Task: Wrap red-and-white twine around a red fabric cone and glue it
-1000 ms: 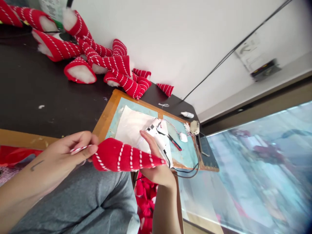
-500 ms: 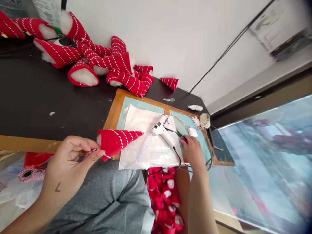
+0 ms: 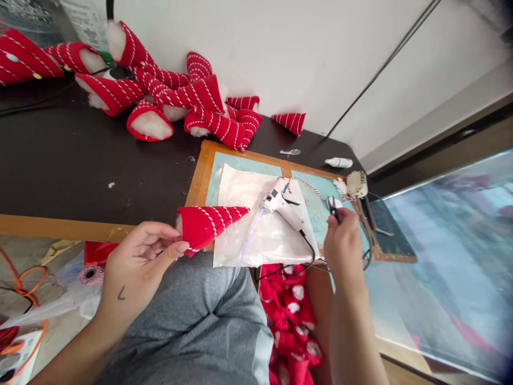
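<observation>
Red cone [image 3: 203, 225] held near glue gun [image 3: 282, 206] | left grip [image 3: 178, 240] pinched on its wide end | right grip [image 3: 336, 218] closed on dark tool [image 3: 334, 210] | cord [image 3: 212, 223] wound on; remaining work cannot be told

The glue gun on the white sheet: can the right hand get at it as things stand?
Probably yes: the glue gun lies uncovered near the right hand. But that hand holds a dark tool, so it would likely need to put that down first.

Black table [image 3: 80, 160]: cones [image 3: 192, 96], 1 board [image 3: 204, 166]
</observation>
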Tool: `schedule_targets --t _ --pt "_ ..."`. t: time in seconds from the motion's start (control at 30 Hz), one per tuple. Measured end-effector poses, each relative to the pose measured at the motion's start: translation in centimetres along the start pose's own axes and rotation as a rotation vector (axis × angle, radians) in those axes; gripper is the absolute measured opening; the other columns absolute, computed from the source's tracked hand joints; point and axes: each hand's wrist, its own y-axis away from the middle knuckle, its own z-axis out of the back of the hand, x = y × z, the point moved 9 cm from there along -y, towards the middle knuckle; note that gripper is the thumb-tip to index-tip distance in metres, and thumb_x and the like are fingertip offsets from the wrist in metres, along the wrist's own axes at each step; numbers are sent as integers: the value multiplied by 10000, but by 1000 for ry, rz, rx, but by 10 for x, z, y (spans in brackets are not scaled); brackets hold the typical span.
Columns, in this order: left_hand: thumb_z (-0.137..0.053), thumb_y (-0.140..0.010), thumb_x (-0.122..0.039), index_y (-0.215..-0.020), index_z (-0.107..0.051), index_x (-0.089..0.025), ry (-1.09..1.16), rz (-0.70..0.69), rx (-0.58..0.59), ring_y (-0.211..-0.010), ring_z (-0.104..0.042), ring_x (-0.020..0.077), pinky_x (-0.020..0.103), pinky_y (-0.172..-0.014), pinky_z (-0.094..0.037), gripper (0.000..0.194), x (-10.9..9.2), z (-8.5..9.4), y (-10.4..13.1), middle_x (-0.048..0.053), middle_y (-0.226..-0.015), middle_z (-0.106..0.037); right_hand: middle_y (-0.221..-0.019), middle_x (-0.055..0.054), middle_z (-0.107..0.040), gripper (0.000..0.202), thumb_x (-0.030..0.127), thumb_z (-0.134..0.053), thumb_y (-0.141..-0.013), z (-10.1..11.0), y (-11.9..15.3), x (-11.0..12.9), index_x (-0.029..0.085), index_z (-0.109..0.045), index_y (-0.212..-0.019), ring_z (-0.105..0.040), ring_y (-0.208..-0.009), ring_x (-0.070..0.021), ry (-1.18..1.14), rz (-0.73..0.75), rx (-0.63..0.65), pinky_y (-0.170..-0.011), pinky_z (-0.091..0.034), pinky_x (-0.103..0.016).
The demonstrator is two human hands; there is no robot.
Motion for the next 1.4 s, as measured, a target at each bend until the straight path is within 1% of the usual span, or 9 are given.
schedule_targets --t 0.1,0.27,0.37,0.5,0.67,1.03,1.17,1.3,1.4 --pt "-887 -759 -234 -911 -716 -214 9 6 34 -680 -749 152 202 -618 -606 230 -3 -7 2 0 -801 -782 -1108 -162 -688 428 554 -396 -1092 25 59 38 221 -563 -1301 -693 -954 -285 -351 -120 -20 -791 -554 -405" --pt "-857 -781 -225 -856 -725 -225 -33 11 76 -675 -724 138 203 -633 -586 152 -12 -13 8 -17 -784 -769 -697 27 -497 525 678 -356 -1079 -25 169 162 242 -641 -1150 -423 -521 -126 -1171 -96 649 -482 -360 -249" --pt "-867 -782 -246 -811 -742 -232 -69 42 103 -672 -705 139 207 -633 -575 129 -12 -14 13 -20 -764 -748 -612 96 -391 248 497 -631 -1033 -37 170 194 249 -640 -1043 -323 -467 -83 -1277 -101 537 -433 -280 -205" --pt "-902 -758 -277 -797 -744 -236 -17 91 127 -682 -703 158 226 -622 -570 169 -1 -15 15 -14 -764 -740 -787 12 -712 99 227 -681 -993 -28 138 208 231 -689 -1091 -602 -571 -107 -993 201 168 -517 -458 -216" --pt "-937 -763 -326 -825 -736 -248 117 142 100 -720 -695 157 224 -645 -566 224 14 -15 13 -20 -808 -748 -781 -19 -756 204 164 -569 -1039 -17 130 219 191 -715 -1178 -691 -597 -149 -653 493 -26 -540 -507 -263" --pt "-835 -889 -448 -963 -837 -327 -247 8 143 -936 -741 200 301 -911 -583 142 1 7 19 -10 -1013 -814 -835 -15 -802 146 181 -650 -1006 -18 118 201 235 -722 -1121 -748 -671 -155 -709 424 -66 -598 -556 -249" --pt "-779 -949 -408 -961 -827 -372 -366 -133 119 -898 -715 191 315 -857 -571 61 -22 10 23 -34 -994 -788 -902 -32 -762 193 371 -674 -1026 -11 128 194 236 -661 -1163 -701 -714 -165 -884 274 64 -638 -541 -273" --pt "-766 -963 -353 -973 -815 -363 -399 -173 106 -873 -700 188 325 -767 -568 50 -30 9 23 -32 -1004 -768 -943 -42 -649 370 509 -374 -1131 -25 160 203 234 -620 -1165 -593 -778 -168 -1221 25 555 -672 -463 -297" --pt "-773 -954 -296 -976 -812 -340 -398 -230 90 -847 -702 184 333 -759 -582 63 -35 8 22 -32 -995 -761 -853 -8 -537 448 557 -330 -1140 -44 185 219 228 -624 -1064 -478 -719 -147 -1393 -145 855 -639 -386 -285"
